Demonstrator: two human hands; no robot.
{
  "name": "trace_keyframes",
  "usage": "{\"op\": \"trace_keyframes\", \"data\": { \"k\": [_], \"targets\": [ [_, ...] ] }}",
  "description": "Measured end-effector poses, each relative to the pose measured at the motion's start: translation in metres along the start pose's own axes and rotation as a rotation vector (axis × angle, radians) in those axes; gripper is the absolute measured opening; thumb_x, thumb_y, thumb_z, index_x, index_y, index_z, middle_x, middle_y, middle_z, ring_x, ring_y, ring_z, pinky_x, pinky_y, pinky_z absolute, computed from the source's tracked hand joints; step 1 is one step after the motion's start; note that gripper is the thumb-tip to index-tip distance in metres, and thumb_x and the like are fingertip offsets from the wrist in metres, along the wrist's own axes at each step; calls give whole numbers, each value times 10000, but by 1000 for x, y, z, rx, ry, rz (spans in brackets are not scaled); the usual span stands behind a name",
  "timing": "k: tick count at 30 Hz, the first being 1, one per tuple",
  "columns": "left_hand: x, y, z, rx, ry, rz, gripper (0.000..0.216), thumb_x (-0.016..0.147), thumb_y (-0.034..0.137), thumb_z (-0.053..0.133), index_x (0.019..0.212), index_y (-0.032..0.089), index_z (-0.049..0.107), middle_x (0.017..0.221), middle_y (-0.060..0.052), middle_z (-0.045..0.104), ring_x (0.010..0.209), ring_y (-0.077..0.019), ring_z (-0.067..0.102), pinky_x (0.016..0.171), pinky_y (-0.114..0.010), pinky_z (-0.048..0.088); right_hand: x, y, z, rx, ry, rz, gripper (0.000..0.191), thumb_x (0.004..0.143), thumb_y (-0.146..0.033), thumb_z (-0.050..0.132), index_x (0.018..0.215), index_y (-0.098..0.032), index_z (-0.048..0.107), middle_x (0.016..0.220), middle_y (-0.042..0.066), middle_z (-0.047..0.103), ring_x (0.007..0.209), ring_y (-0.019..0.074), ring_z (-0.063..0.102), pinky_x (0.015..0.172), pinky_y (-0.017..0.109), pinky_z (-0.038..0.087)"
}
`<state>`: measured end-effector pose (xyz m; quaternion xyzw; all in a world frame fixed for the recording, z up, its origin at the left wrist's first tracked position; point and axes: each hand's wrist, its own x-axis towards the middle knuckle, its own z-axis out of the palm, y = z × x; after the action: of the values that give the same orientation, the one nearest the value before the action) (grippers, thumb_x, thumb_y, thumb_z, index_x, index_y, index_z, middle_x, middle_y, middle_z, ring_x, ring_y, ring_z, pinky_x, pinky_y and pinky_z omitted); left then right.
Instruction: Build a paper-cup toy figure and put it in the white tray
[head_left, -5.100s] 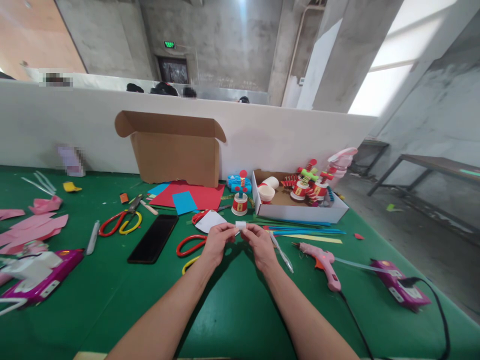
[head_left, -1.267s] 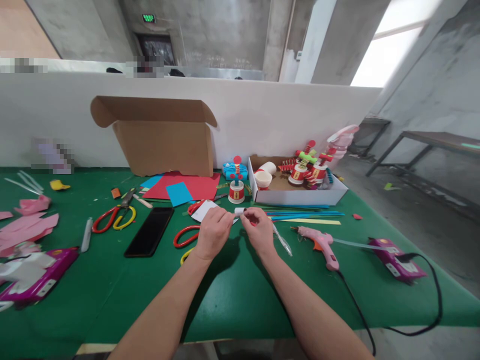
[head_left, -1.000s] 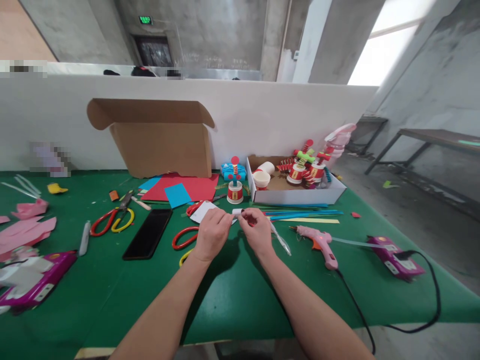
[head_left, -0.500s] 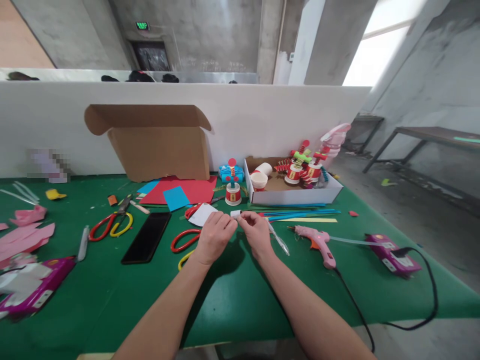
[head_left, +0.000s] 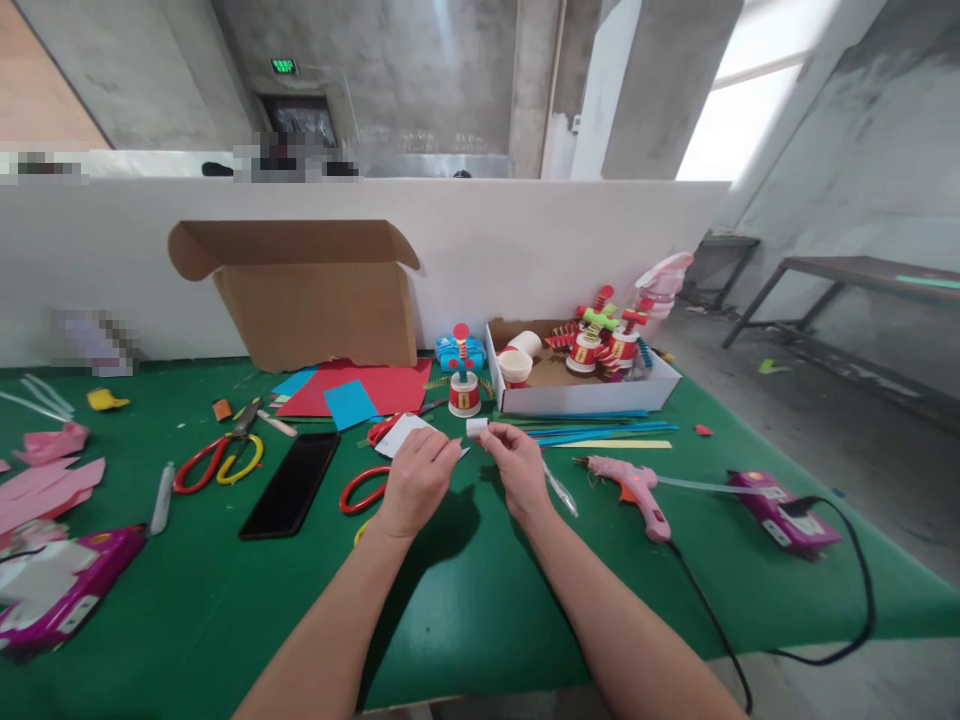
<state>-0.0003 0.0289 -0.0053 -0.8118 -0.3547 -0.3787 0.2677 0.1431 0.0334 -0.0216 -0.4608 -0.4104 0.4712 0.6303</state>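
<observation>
Between the thumb and fingers of my right hand [head_left: 514, 468] is a small rolled piece of white paper [head_left: 476, 427], held above the table. My left hand [head_left: 421, 472] has its fingers closed just to the left of the roll, apart from it. A pale tip shows by its fingertips, too small to make out. Behind that hand lies a larger piece of white paper [head_left: 397, 436]. Scissors [head_left: 365, 489] with red and yellow handles are partly hidden under the left wrist. A white-and-red paper cup figure [head_left: 464, 393] with springs stands beyond my hands.
A pink glue gun [head_left: 636, 484] with its cord lies to the right. Blue strips [head_left: 600, 433] lie before a white box [head_left: 592, 400] of cup figures. Left are a phone [head_left: 291, 485], more scissors [head_left: 199, 465] and red sheets [head_left: 307, 390]. An opened cardboard box [head_left: 322, 315] stands behind.
My hands have moved apart. The left hand has drawn back left from the white roll, which stays in my right hand. The view has shifted slightly.
</observation>
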Motion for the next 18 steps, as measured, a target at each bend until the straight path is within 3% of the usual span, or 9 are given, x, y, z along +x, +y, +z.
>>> {"op": "trace_keyframes", "data": {
  "k": [4,8,18],
  "targets": [
    [-1,-4,-1,-55,71,-116,268,884,155,517,621,194,495,625,-8,489,650,-152,442,641,-288,366,1,0,0,29,-31,54,244,651,-388,714,742,-162,700,631,-3,642,594,115,534,633,258,439],
    [-3,-4,2,-133,84,-167,255,884,159,520,631,191,513,628,-7,505,654,-147,460,625,-270,369,0,2,0,14,-71,55,231,661,-378,711,771,-175,702,697,1,668,619,118,568,666,266,462],
    [-5,-1,6,-215,58,-240,253,895,191,504,643,194,517,642,-6,510,664,-144,459,627,-264,367,0,6,-1,-294,-67,-262,143,723,-340,655,711,-200,680,825,46,665,759,180,618,702,314,501]
  ]
}}
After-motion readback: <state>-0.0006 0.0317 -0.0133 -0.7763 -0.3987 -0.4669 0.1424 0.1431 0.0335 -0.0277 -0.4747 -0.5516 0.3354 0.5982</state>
